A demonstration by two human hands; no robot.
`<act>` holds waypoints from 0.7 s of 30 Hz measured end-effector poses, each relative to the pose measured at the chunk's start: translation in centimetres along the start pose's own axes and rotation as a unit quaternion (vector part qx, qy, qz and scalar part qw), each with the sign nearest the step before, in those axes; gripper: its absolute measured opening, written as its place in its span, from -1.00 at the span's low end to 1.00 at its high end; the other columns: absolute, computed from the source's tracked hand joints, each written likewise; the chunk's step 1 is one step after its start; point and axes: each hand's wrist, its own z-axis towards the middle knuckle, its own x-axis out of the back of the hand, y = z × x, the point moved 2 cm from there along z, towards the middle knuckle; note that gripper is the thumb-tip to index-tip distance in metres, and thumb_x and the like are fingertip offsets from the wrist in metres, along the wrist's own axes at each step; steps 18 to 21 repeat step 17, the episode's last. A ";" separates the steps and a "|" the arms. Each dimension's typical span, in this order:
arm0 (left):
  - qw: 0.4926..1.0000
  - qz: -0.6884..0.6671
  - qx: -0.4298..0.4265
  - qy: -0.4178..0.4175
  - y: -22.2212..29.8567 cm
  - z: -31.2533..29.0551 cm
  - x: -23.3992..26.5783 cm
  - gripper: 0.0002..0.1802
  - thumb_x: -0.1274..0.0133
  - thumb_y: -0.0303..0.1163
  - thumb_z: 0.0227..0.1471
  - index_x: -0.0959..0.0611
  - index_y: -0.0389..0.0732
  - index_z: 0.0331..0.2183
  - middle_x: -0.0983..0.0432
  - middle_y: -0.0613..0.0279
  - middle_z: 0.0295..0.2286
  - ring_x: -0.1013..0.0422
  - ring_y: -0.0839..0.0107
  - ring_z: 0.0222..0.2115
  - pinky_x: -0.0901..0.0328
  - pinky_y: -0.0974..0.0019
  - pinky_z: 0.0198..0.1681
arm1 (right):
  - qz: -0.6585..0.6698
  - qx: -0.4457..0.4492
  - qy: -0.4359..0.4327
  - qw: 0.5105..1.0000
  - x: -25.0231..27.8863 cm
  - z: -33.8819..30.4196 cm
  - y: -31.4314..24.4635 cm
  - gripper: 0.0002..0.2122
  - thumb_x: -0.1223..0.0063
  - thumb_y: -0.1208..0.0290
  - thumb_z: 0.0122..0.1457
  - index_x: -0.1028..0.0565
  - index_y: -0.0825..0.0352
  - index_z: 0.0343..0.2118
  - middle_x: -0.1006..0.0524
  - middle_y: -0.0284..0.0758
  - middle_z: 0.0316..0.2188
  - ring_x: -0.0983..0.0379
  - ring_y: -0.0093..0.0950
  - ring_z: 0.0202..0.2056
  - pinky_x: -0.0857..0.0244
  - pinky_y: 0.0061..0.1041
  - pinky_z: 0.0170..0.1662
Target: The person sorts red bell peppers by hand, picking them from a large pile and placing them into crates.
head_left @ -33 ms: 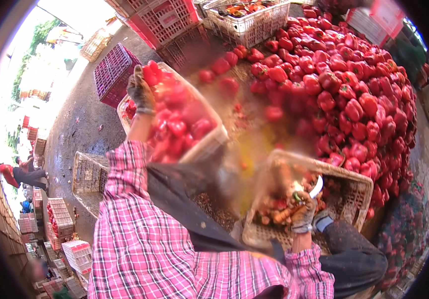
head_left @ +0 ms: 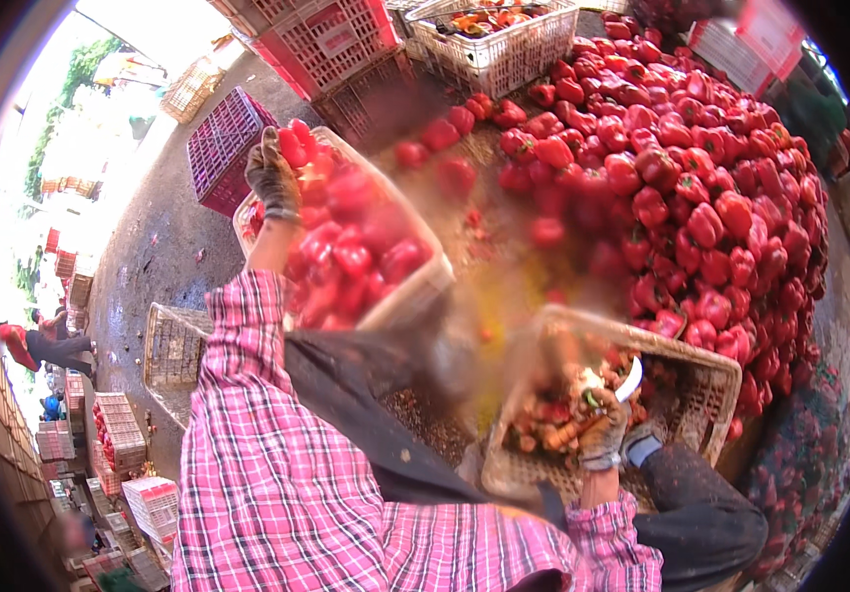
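My left hand (head_left: 273, 180), in a dirty dark glove, is at the far left end of a pale plastic crate (head_left: 415, 286) full of red bell peppers. Its fingers are closed against a red bell pepper (head_left: 293, 148) at that end. Over a second, tilted crate (head_left: 716, 380), my gloved right hand (head_left: 603, 432) grips a small knife with a curved bright blade (head_left: 630, 379); its handle is mostly covered by the fingers. Beneath the knife, pepper cores and scraps (head_left: 543, 424) lie in this crate. A blur covers the space between both crates.
A large heap of red bell peppers (head_left: 701, 217) rises on the right. Farther back stand a white crate (head_left: 494, 59) with orange and dark pieces, red crates (head_left: 321, 49) and a purple crate (head_left: 228, 153). An overturned crate (head_left: 173, 345) lies left. A person (head_left: 45, 345) is far left.
My left hand has shifted very slightly left at the crate's end. The right hand and knife stay in nearly the same place over the scraps.
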 end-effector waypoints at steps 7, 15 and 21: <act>0.716 0.689 -0.083 -0.076 -18.1 9.2 5.0 -0.59 0.03 -0.01 0.21 -0.65 -0.17 -0.24 -0.53 -0.08 -0.15 -0.50 0.08 -0.20 -0.38 0.01 -0.11 | -0.103 -0.086 0.115 0.984 1.8 0.5 0.1 -0.74 -0.07 0.24 0.13 -0.50 0.40 -0.35 -0.46 -0.28 -0.58 -0.42 -0.40 -0.54 -0.39 -0.44 -0.49; 0.667 0.721 -0.185 -0.038 -25.2 12.2 2.4 -0.47 0.20 0.09 0.22 -0.63 -0.13 -0.18 -0.54 -0.15 -0.10 -0.46 -0.04 -0.07 -0.30 -0.02 0.04 | -0.099 -0.155 0.210 0.960 -2.4 1.9 -0.8 -0.85 -0.10 0.33 0.07 -0.48 0.32 -0.45 -0.47 -0.31 -0.63 -0.39 -0.46 -0.65 -0.29 -0.56 -0.59; 0.649 0.756 -0.044 -0.070 -24.9 14.5 1.8 -0.45 0.18 0.13 0.21 -0.60 -0.06 -0.06 -0.49 -0.11 -0.01 -0.43 0.05 0.01 -0.29 0.02 0.08 | -0.092 -0.152 0.188 0.966 -2.0 2.7 -0.3 -0.83 -0.12 0.31 0.06 -0.49 0.33 -0.44 -0.47 -0.28 -0.63 -0.38 -0.44 -0.66 -0.29 -0.53 -0.60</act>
